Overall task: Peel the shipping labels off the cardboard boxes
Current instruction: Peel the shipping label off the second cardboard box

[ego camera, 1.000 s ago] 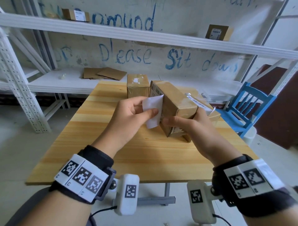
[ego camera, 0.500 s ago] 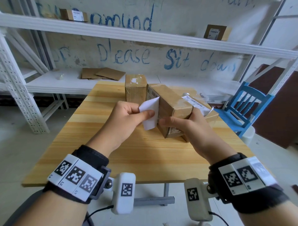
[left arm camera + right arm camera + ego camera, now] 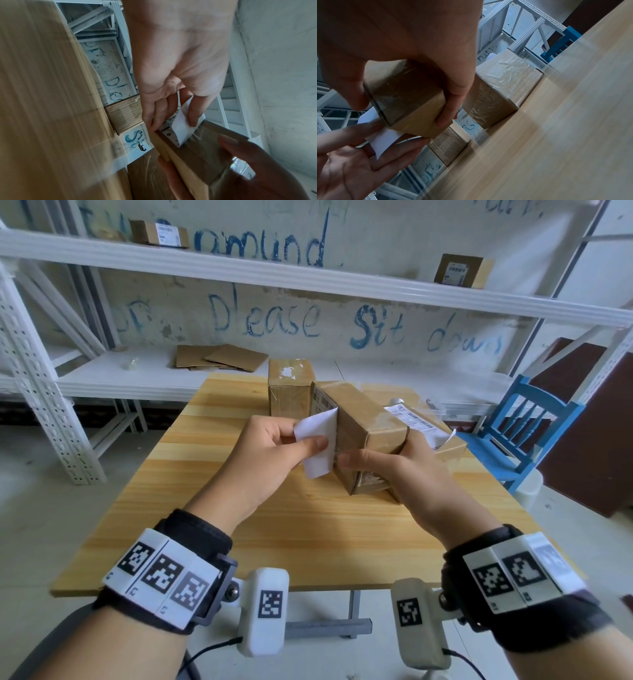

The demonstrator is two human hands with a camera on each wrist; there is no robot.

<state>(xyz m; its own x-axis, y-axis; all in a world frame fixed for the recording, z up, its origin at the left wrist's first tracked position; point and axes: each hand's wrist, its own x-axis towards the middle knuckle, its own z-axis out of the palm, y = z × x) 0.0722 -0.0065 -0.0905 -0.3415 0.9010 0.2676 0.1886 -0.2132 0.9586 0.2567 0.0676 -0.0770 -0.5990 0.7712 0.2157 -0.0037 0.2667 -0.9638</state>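
My right hand (image 3: 387, 463) grips a taped cardboard box (image 3: 363, 426) by its near end and holds it tilted above the wooden table (image 3: 274, 525). Its white shipping label (image 3: 318, 446) is half peeled: the free flap is folded back, and the printed part still sticks to the box's left face. My left hand (image 3: 284, 446) pinches that flap between thumb and fingers. In the left wrist view the label (image 3: 181, 128) bends off the box (image 3: 197, 155) under my thumb. The right wrist view shows my fingers (image 3: 448, 108) wrapped round the box (image 3: 409, 105).
Two more boxes stand on the table: one upright (image 3: 291, 392) behind my hands, one (image 3: 442, 440) to the right with a loose label (image 3: 414, 422). White shelving (image 3: 239, 272) behind holds two labelled boxes (image 3: 459, 270) and flat cardboard (image 3: 219, 357). A blue chair (image 3: 527, 433) is at right.
The held box and both hands have stayed almost in place over the table. My left hand keeps its pinch on the label flap, which has come away little if at all.
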